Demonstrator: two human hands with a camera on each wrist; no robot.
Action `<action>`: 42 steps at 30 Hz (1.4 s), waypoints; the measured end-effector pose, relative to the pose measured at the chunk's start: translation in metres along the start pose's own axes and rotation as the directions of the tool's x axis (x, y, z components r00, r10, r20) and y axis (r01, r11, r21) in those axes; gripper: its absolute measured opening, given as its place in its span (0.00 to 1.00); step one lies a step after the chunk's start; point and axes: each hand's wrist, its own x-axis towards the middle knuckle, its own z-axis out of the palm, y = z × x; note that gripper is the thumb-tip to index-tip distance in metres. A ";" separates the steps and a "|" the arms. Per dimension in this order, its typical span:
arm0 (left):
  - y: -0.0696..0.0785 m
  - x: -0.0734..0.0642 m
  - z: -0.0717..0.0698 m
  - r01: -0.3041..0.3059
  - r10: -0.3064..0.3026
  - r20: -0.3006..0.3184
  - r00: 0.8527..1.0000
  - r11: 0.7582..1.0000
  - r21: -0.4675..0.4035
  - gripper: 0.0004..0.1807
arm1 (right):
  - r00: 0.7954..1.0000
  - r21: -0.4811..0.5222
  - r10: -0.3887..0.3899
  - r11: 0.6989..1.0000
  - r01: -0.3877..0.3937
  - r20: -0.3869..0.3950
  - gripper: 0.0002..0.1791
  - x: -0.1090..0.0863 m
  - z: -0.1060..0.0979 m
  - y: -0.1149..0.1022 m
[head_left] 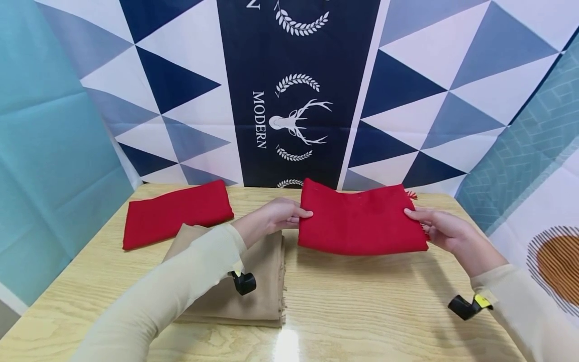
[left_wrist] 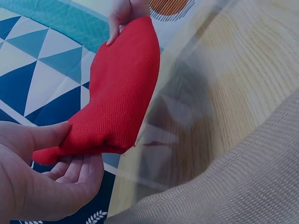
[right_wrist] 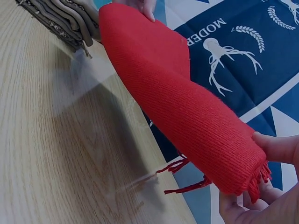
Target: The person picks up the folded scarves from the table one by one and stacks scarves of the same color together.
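A folded red scarf (head_left: 362, 221) with fringe at its right end hangs above the table between both hands. My left hand (head_left: 282, 213) pinches its left edge, thumb on top and fingers beneath, as the left wrist view shows on the scarf (left_wrist: 121, 88). At the fringed end, my right hand (head_left: 441, 226) pinches the other edge; the fringe (right_wrist: 259, 179) hangs by the fingers in the right wrist view. Below my left forearm lies a folded beige scarf (head_left: 262, 281), partly hidden by the sleeve. Another folded red cloth (head_left: 178, 213) rests at the back left.
The light wooden table (head_left: 353, 311) runs back to a patterned cloth backdrop (head_left: 181, 100) with triangles and a deer print. Teal cloth (head_left: 59, 141) hangs along the left side. A small black wrist camera (head_left: 244, 283) sits on the left sleeve, close over the beige scarf.
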 end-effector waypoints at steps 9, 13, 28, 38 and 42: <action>-0.005 -0.004 0.001 -0.015 0.015 0.021 1.000 1.000 -0.009 0.19 | 1.000 0.006 0.001 1.000 -0.001 0.010 0.13 -0.005 -0.001 0.005; -0.007 -0.005 0.000 -0.018 0.018 0.030 0.999 1.000 0.007 0.19 | 1.000 -0.013 -0.015 1.000 0.015 0.025 0.12 -0.006 0.000 0.008; -0.009 -0.014 -0.004 0.010 -0.010 0.042 0.999 1.000 0.008 0.20 | 0.998 -0.009 -0.014 1.000 0.015 0.053 0.12 -0.011 0.004 0.008; -0.012 -0.019 -0.005 0.008 -0.008 0.058 0.998 1.000 -0.001 0.20 | 0.997 0.003 -0.021 1.000 0.021 0.076 0.12 -0.015 0.003 0.009; -0.012 -0.019 -0.004 0.007 -0.007 0.071 0.997 1.000 -0.001 0.20 | 0.998 0.019 -0.012 1.000 0.011 0.062 0.13 -0.016 0.003 0.008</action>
